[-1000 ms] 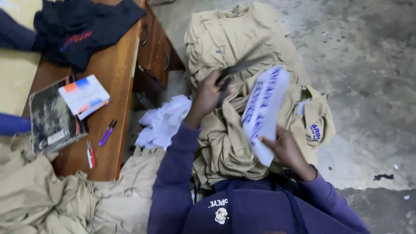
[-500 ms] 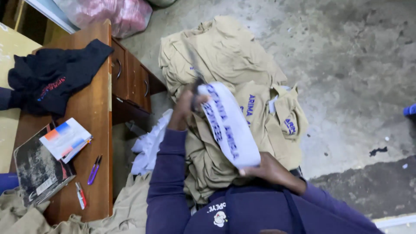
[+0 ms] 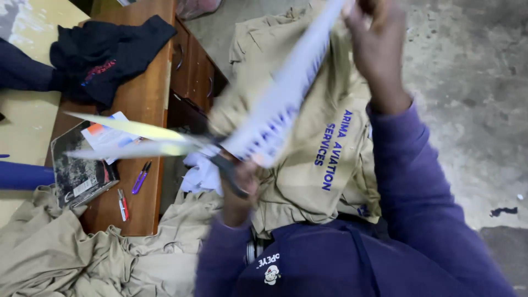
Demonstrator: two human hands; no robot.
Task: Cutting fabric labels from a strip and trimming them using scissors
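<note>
Head view: a white printed strip [image 3: 280, 104] is held raised over the lap, pinched at its top end by the right hand [image 3: 377, 47]. Scissors [image 3: 165, 144] are gripped by the left hand [image 3: 242, 181], fingers closed through the handles, blades spread at the strip's lower end. The strip is judged light, thin and floppy; best pinched near the ends and kept taut. Beige garments [image 3: 324, 159] lie beneath. A notebook [image 3: 80, 170] and pens are seen on the desk [image 3: 146, 99].
</note>
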